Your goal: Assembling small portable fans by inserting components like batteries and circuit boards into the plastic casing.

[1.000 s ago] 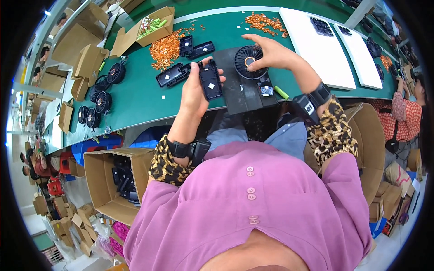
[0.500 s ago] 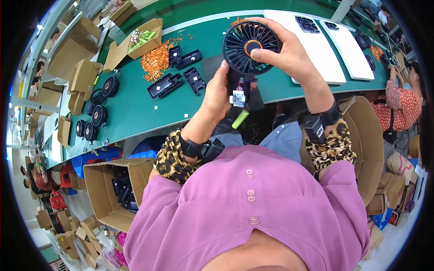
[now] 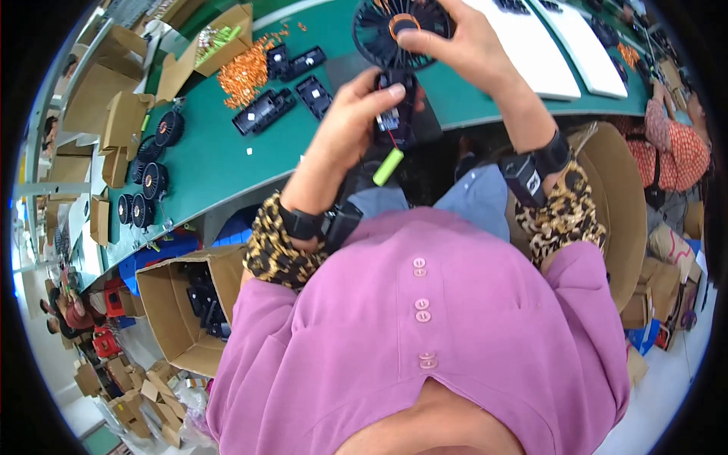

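Note:
My right hand (image 3: 485,57) grips a round black fan head (image 3: 371,42) with an orange ring, its thumb lying over the hub. Below the fan, my left hand (image 3: 345,125) is closed round a black handle casing (image 3: 402,133), with the thumb pressed across its upper part. A small circuit board (image 3: 388,120) shows inside the casing, partly hidden by the left hand. From a red wire at the casing's lower end hangs a green cylindrical battery (image 3: 388,167).
Orange rings (image 3: 244,76) lie piled on the green table (image 3: 220,171), beside several black casing halves (image 3: 264,111). A carton (image 3: 227,42) holds green batteries. More fan heads (image 3: 155,180) stand at the left. White boards (image 3: 531,68) lie right; a carton (image 3: 178,315) of black parts stands below.
The fan head has moved farther up in the view. My left thumb has come over the front of the handle, and the circuit board now sits within the black casing instead of showing exposed.

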Demonstrator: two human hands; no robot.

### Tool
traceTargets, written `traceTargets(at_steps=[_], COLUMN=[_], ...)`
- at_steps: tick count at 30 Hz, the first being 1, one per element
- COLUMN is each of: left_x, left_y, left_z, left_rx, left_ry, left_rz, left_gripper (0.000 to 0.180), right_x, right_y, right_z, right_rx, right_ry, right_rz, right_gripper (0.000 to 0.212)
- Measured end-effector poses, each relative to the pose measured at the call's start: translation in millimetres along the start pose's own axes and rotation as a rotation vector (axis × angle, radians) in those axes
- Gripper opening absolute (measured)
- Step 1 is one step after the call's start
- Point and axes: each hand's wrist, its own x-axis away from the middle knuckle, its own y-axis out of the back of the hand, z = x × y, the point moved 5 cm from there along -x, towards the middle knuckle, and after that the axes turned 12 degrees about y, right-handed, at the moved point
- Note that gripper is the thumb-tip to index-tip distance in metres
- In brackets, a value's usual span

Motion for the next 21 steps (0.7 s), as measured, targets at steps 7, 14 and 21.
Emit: traceTargets(at_steps=[7, 14, 21], left_x=[-3, 2, -3], left_y=[6, -13, -16], left_z=[-10, -14, 17], left_rx=[-0.082, -0.033, 0.031], left_ry=[-0.071, -0.159, -0.061], left_rz=[-0.045, -0.114, -0.068], left_gripper=[0.033, 0.021, 0.023], right_x=[-1, -2, 22], right_y=[-1, 8, 2], right_z=[15, 27, -7], right_rx=[0.046, 0.090, 0.054], right_ry=[0.004, 0.036, 0.009], right_rz=[-0.059, -0.051, -0.009], right_gripper=[0.060, 0.061, 0.054])
